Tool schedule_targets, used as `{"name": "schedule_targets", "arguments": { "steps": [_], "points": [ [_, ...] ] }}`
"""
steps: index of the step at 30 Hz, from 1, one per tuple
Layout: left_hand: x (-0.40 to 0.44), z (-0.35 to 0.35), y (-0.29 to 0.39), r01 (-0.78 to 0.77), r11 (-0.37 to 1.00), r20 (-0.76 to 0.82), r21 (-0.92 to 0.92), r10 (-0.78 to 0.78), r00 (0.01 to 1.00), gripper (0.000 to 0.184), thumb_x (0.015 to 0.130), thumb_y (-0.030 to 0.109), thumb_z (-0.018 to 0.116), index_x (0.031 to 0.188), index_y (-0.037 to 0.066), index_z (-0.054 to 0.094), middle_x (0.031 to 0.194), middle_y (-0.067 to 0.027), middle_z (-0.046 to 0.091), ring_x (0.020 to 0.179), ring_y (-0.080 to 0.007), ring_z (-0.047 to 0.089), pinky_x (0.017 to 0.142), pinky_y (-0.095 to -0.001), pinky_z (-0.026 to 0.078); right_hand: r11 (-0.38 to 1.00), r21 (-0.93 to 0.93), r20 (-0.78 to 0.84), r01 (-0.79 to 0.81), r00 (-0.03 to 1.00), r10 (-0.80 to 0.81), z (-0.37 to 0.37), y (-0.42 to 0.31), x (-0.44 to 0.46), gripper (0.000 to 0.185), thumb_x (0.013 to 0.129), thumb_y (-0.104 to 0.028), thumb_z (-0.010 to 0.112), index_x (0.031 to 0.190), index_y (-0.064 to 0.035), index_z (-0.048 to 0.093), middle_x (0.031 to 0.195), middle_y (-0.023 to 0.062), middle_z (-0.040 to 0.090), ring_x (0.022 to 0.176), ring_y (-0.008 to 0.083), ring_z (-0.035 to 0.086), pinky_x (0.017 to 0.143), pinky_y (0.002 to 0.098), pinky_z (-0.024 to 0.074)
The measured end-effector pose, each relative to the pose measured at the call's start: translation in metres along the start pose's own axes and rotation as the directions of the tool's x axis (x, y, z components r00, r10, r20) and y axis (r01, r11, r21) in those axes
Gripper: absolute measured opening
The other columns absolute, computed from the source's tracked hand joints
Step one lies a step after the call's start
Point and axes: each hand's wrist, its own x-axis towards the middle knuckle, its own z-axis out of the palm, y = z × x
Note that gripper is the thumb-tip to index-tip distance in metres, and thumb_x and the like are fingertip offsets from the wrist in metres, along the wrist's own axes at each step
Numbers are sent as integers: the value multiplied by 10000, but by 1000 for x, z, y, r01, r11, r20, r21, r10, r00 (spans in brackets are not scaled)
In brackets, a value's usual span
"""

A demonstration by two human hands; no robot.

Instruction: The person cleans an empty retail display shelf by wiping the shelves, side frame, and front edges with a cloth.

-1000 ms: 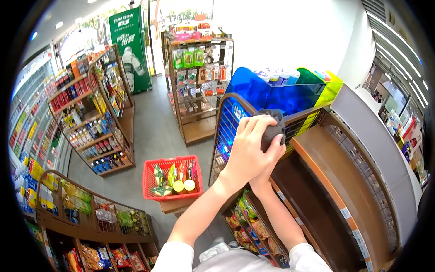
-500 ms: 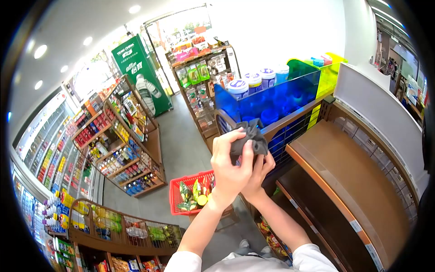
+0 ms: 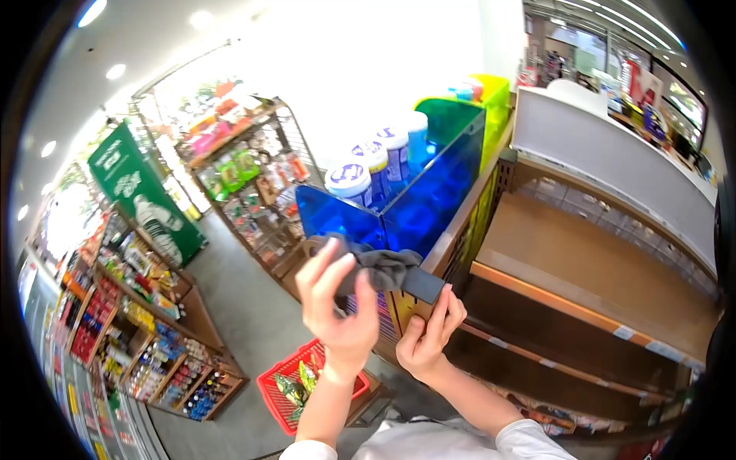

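Note:
A crumpled dark grey cloth (image 3: pixel 387 267) is stretched between my two hands, in front of the blue bin. My left hand (image 3: pixel 337 318) grips its left end, fingers bent and thumb raised against it, slightly blurred. The cloth's right end hangs as a flat, smooth strip, and my right hand (image 3: pixel 431 333) pinches near its corner between thumb and fingers. Just behind the cloth stands the translucent blue bin (image 3: pixel 437 203), holding several white-lidded tubs (image 3: pixel 349 180).
Below my left forearm, a red basket (image 3: pixel 276 395) with bagged snacks sits on a small stool. At right are brown shelves (image 3: pixel 567 253) with a light grey panel behind. A green bin (image 3: pixel 452 115) adjoins the blue one. Stocked racks (image 3: pixel 169 345) stand left.
My view has swung to the right. The bunched cloth has been drawn out sideways, my right hand moving from beneath it to its right end while my left hand stays at the left.

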Motion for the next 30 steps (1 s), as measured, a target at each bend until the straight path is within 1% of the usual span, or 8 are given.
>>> {"name": "schedule_targets", "arguments": {
  "steps": [4,12,17,21,22,25,28,30],
  "points": [
    [-3,3,-23,185,980,-24,-80,-187,982,329,847,-93,688,1156,18,713,1291,-219,633,1102,-367,657,963,-418,524,999,-50,-37,-17,999,15,-4,-4,1,601,992,-162,563,1474,163,410,1342,289,492,1143,389,459,975,525,369],
    [-1,-11,-15,125,958,211,-256,-70,975,314,797,-15,709,1102,58,717,1224,-191,659,1066,-368,631,964,-459,493,990,-113,-68,-85,995,77,-7,-10,0,651,981,-206,604,1475,166,404,1326,277,505,1155,392,469,1015,503,382],
    [20,-17,18,-113,937,424,-329,254,869,372,692,49,769,1053,141,762,1198,-134,673,1018,-342,608,882,-440,508,940,25,123,-340,934,334,-8,9,-39,659,959,-309,645,1433,113,470,1291,218,515,1166,378,493,990,480,398],
    [31,-9,24,-126,971,491,-203,212,845,268,709,36,707,961,102,769,1072,-140,642,939,-329,596,819,-418,511,995,-41,-27,-90,996,89,-1,3,-19,746,884,-312,700,1445,119,464,1246,185,539,1092,336,505,898,488,398],
    [35,-14,19,-95,979,517,-180,176,838,243,717,38,692,945,82,765,1054,-151,636,928,-326,599,818,-415,512,998,-53,-80,-20,997,16,-5,-6,2,757,845,-209,696,1470,134,441,1258,209,552,1090,347,514,905,493,393],
    [25,-19,12,-47,989,469,-137,107,877,261,672,40,691,914,96,768,1040,-145,604,891,-315,582,799,-424,501,1000,-7,-90,-5,996,5,-2,-10,6,717,808,-130,661,1457,116,483,1288,201,570,1093,344,530,921,491,385],
    [30,-16,28,-175,981,508,-79,190,840,204,756,65,639,921,41,758,1051,-174,587,903,-302,602,808,-386,508,998,59,-91,-8,996,14,-1,-11,7,841,799,-327,747,1468,106,478,1289,179,564,1116,331,517,925,489,375],
    [40,-9,48,-326,941,585,-87,313,748,269,714,52,631,939,66,779,1056,-159,592,904,-306,594,806,-395,506,1000,22,-103,-9,995,11,4,-8,0,715,842,-374,735,1369,74,552,1275,158,542,1117,326,510,930,493,367]
  ]
}}
